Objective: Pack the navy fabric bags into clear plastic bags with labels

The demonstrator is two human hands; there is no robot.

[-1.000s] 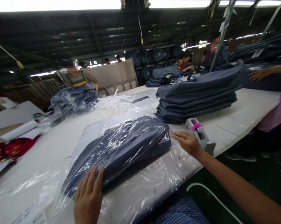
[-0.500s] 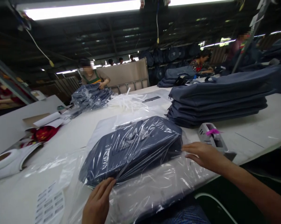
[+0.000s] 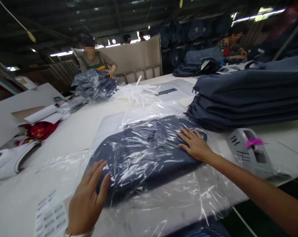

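Note:
A dark blue fabric bag (image 3: 136, 154) lies flat before me inside a clear plastic bag (image 3: 183, 194), whose loose end spreads toward the table's front edge. My left hand (image 3: 88, 194) rests at the left end of the wrapped bag, thumb apart from the fingers. On its right part my right hand (image 3: 194, 144) lies flat on the plastic, fingers spread. Neither hand grips anything. A sheet of printed labels (image 3: 51, 215) lies left of my left hand. To the right of my right hand stands a tape dispenser (image 3: 250, 151) with a pink strip on it.
Several dark blue bags (image 3: 248, 98) form a stack at the right. White strips (image 3: 136, 93) are heaped behind the wrapped bag. Across the white table (image 3: 65, 141), a co-worker (image 3: 96, 61) handles plastic-wrapped bags (image 3: 94, 84). A white roll (image 3: 10, 161) sits at the left.
My right hand has moved from the bag's right end onto its top. My left hand has shifted from the front edge to the left end and opened. The view has tilted downward.

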